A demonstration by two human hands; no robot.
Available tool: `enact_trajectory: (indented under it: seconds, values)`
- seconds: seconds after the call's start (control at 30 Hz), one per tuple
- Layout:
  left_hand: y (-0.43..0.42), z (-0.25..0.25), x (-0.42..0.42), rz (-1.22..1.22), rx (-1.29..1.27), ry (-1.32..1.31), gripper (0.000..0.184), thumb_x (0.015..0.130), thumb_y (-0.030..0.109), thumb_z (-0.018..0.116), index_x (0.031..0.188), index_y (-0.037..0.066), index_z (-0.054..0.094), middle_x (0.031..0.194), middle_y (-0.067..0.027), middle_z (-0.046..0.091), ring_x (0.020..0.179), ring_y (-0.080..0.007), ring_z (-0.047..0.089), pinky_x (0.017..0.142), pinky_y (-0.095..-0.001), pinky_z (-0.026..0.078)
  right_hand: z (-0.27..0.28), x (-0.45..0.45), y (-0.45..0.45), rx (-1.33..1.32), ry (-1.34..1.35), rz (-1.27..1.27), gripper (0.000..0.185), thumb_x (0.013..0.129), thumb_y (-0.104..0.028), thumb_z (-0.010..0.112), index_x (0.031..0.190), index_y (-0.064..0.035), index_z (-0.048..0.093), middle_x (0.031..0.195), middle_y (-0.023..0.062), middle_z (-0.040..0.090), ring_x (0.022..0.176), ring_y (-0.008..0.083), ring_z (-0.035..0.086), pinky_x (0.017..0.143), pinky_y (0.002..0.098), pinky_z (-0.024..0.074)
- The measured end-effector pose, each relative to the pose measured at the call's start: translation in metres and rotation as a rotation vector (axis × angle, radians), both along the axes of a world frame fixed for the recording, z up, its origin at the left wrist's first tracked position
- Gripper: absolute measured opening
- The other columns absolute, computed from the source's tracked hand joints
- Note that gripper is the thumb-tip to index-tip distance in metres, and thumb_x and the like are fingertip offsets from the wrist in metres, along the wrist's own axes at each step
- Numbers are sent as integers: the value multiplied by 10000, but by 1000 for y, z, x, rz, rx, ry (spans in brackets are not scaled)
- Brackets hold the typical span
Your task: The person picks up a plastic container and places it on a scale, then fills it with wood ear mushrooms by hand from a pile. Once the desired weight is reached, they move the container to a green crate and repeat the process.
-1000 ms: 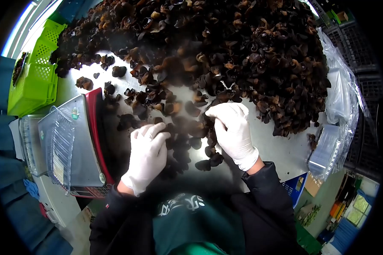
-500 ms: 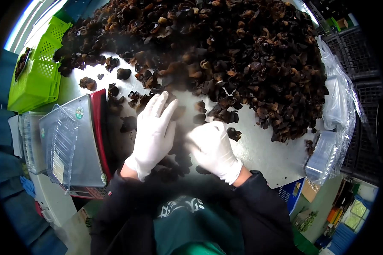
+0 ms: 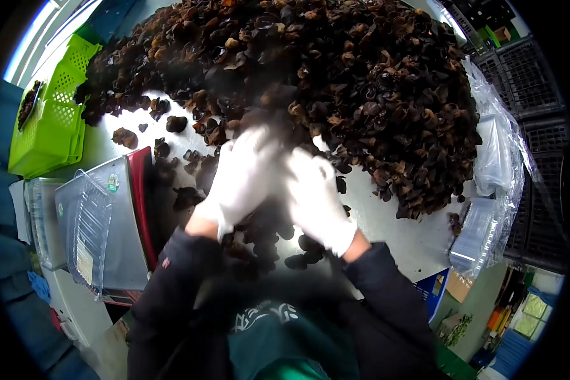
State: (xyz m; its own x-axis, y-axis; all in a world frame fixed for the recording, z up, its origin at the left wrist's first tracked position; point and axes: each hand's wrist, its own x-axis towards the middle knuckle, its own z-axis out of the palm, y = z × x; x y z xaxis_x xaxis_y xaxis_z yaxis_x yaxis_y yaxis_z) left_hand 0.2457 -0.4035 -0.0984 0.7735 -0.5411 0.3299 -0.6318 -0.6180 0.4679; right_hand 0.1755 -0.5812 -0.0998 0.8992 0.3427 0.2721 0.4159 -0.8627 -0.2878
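A large heap of dark brown, fungus-like pieces covers the far part of the metal table. Both my hands wear white gloves and are close together at the heap's near edge. My left hand is blurred, its fingertips among the pieces. Beside it my right hand is also blurred, with fingers bent toward the heap. Whether either hand holds a piece cannot be made out. Loose dark pieces lie below and between the hands, nearer to my body.
At left are a green basket, a scale with a red edge and a clear plastic tray. Plastic-wrapped clear containers lie on the right, beside black crates. A blue crate stands below the table's right edge.
Both hands have moved forward to the heap's near edge and are now nearer each other. The left hand was lower and farther left a second ago.
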Motion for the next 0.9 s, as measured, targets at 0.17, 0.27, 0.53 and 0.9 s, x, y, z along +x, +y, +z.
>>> enact_trajectory:
  seconds: [0.17, 0.27, 0.53, 0.9]
  values:
    - [15, 14, -50, -47, 83, 181, 381, 759, -83, 560, 1086, 45, 707, 1192, -105, 662, 1171, -310, 585, 980, -395, 439, 19, -28, -9, 353, 92, 4, 217, 811, -53, 594, 956, -129, 737, 1049, 22, 697, 1081, 214, 614, 1055, 418, 365]
    - [-6, 23, -37, 49, -28, 130, 387, 805, -52, 586, 1173, 35, 670, 1212, -137, 649, 1199, -332, 574, 1007, -401, 434, 21, -4, -18, 272, -17, -206, 253, 866, -104, 623, 1101, -111, 718, 1231, 86, 653, 1204, 264, 560, 1067, 443, 351]
    - [15, 21, -86, -45, 113, 196, 458, 857, 62, 639, 1312, 28, 608, 1348, -168, 571, 1275, -346, 514, 1075, -463, 381, 11, -65, 12, 181, 114, -5, 372, 858, -169, 673, 1195, -10, 658, 1363, 192, 566, 1264, 378, 512, 1081, 502, 415]
    - [74, 37, -177, -53, 148, 205, 591, 738, 95, 745, 1316, 73, 624, 1360, -155, 577, 1278, -334, 526, 1098, -482, 373, 17, -141, 24, 317, 219, 134, 320, 781, -49, 639, 1095, -42, 697, 1174, 96, 661, 1160, 285, 605, 985, 429, 473]
